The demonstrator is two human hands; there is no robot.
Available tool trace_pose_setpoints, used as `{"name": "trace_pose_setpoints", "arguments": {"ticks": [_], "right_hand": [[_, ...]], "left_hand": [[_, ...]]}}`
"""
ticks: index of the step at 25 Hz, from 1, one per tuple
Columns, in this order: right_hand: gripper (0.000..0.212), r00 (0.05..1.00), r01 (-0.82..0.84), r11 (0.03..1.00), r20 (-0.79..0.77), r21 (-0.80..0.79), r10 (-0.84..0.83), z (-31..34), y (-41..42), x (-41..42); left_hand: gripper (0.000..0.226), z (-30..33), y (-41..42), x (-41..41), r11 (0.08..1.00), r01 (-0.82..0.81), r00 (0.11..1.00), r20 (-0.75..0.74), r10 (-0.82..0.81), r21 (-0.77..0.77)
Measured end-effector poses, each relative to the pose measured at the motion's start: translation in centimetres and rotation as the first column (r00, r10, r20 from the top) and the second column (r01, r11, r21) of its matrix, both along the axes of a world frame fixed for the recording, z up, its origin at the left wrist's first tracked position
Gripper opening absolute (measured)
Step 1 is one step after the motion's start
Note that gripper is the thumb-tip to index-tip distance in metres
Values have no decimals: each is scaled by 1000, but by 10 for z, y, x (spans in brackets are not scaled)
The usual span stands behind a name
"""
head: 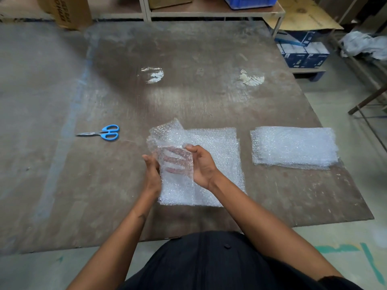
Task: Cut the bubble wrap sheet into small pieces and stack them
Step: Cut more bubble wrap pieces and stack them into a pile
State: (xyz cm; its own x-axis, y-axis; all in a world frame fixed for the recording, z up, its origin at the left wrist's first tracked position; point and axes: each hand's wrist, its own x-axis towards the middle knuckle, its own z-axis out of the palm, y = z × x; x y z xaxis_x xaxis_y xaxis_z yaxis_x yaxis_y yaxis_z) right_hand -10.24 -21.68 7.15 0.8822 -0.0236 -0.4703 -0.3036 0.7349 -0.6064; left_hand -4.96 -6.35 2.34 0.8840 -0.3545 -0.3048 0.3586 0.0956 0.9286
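The person wears a dark buttoned garment, forearms bare.

Left hand and right hand hold bubble wrap piece.

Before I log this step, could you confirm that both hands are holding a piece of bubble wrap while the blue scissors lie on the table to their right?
Not quite: the head view shows the blue scissors lying on the table to the left of the hands, not the right. The rest holds: the left hand and right hand both hold a piece of bubble wrap.
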Motion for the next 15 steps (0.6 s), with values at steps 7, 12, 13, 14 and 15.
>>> {"name": "trace_pose_setpoints", "arguments": {"ticks": [7,12,13,14,15], "right_hand": [[27,992,-121,906,-79,-406,97,37,-29,-8],[17,996,-61,986,-70,-155,51,41,-43,-19],[21,997,-65,990,-57,-125,58,36,-40,-20],[26,997,-44,988,-62,-151,35,38,-34,-21],[27,998,-34,990,-61,-134,26,38,-32,-24]], "left_hand": [[128,-29,26,87,994,-111,973,-200,113,23],[140,59,12,72,953,301,922,-241,-302,-41],[144,60,12,73,910,408,870,-271,-412,-74],[144,62,12,69,870,481,823,-284,-491,-108],[138,60,12,67,837,538,788,-297,-540,-96]]}}
